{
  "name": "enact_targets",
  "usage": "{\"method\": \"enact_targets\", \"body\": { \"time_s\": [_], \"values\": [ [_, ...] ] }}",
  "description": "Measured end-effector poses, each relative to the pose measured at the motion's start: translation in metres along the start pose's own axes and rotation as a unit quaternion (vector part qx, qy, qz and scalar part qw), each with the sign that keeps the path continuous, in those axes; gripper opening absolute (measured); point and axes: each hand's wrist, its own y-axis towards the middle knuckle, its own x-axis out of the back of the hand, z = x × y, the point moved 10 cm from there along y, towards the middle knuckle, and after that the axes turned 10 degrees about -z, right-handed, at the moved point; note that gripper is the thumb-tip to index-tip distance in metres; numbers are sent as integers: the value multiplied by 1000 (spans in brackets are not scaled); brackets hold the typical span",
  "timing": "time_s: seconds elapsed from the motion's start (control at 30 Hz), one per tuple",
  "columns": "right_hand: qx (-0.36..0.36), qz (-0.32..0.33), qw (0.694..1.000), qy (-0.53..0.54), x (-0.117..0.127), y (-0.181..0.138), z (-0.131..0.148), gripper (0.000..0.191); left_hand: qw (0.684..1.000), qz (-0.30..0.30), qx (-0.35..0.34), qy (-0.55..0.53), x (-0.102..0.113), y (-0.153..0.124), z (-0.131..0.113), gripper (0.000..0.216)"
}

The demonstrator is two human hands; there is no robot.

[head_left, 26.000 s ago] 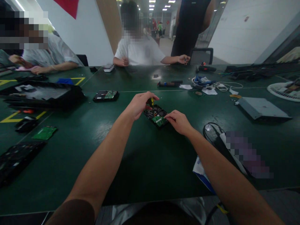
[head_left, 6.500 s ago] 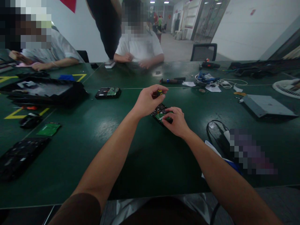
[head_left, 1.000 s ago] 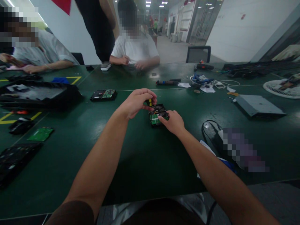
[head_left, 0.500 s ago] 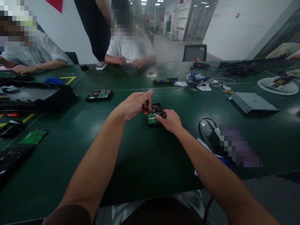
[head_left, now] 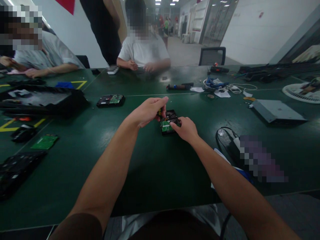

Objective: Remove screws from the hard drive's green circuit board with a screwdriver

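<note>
A hard drive [head_left: 166, 126] with a green circuit board lies on the green table in front of me. My right hand [head_left: 186, 129] grips its right side, with the thumb resting on top near the board. Over the drive's far left part, my left hand [head_left: 152, 111] is closed round a short screwdriver [head_left: 160, 112] with a black and yellow handle. Most of the handle is covered by my fingers, and its tip cannot be made out. Further left and back lies a second hard drive [head_left: 110, 100], board upward, with no hand of mine on it.
At left are a black casing [head_left: 45, 100], a green circuit board [head_left: 45, 142] and a black device [head_left: 20, 170]. On the right lie a grey metal box [head_left: 278, 110], a cable [head_left: 220, 133] and tangled wires [head_left: 215, 83]. Two people sit across the table; another person stands behind.
The whole view has shifted slightly, so everything appears further right. Both hands keep their places at the hard drive, the left still closed on the screwdriver.
</note>
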Motion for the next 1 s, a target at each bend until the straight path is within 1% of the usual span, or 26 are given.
{"method": "enact_targets", "body": {
  "time_s": [0.3,0.47,0.6,0.77,1.0],
  "values": [
    [-2,6,1000,-7,1,0,0,45,1000,-2,-3,0,-3,-3,-4,53],
    [7,-4,1000,-13,1,0,0,44,1000,-2,0,-3,-4,-5,-7,51],
    [24,-13,1000,-13,0,0,1,44,1000,12,22,7,-8,-8,-7,50],
    [35,-20,999,-13,1,-1,2,42,999,19,29,14,-10,-9,-8,48],
    [22,-15,1000,-11,4,-4,3,40,999,37,21,0,-9,-9,-7,47]
  ]
}}
